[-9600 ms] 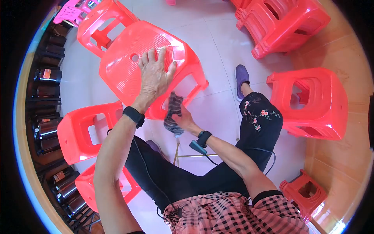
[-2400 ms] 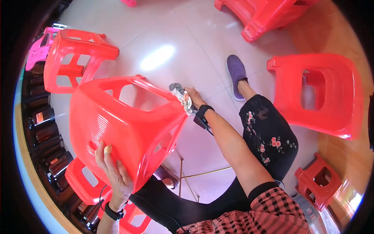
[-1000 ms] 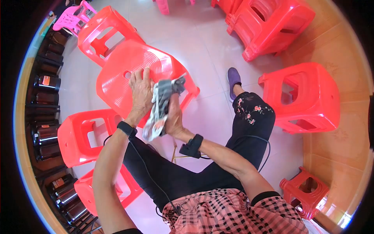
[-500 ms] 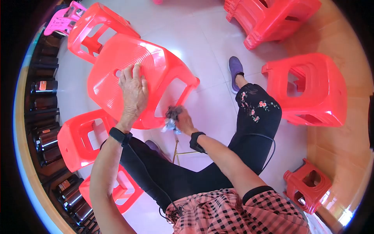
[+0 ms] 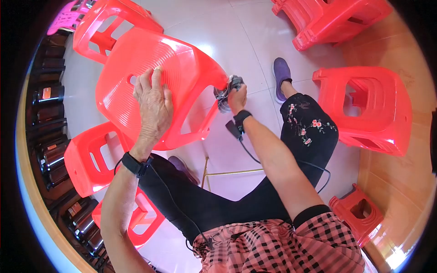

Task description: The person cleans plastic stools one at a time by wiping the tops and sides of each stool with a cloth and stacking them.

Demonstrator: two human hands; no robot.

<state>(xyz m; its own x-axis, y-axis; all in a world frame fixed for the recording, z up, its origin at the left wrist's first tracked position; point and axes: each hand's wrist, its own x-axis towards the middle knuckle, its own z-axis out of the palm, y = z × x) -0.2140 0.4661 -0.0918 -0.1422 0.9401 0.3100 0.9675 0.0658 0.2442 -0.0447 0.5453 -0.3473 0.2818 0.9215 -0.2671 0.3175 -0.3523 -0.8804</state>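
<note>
I am viewing the left hand [image 5: 155, 107] resting unclenched on the red plastic stool [image 5: 184, 75] beyond the left knee [image 5: 154, 175]; the right hand [image 5: 238, 97] is gripping crumpled cloth [image 5: 222, 96], concealing one stool leg's [image 5: 217, 82] end.

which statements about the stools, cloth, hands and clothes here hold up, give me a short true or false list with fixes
1. The left hand rests on the seat of a red stool. True.
2. The right hand holds a cloth. True.
3. The cloth lies on the floor. False: it is in the right hand, at the side of the stool.
4. The right foot is bare. False: a purple shoe is on it.
5. Pink flowers decorate the black trousers. True.
6. Only one stool is in view. False: other red stools stand around.
</note>
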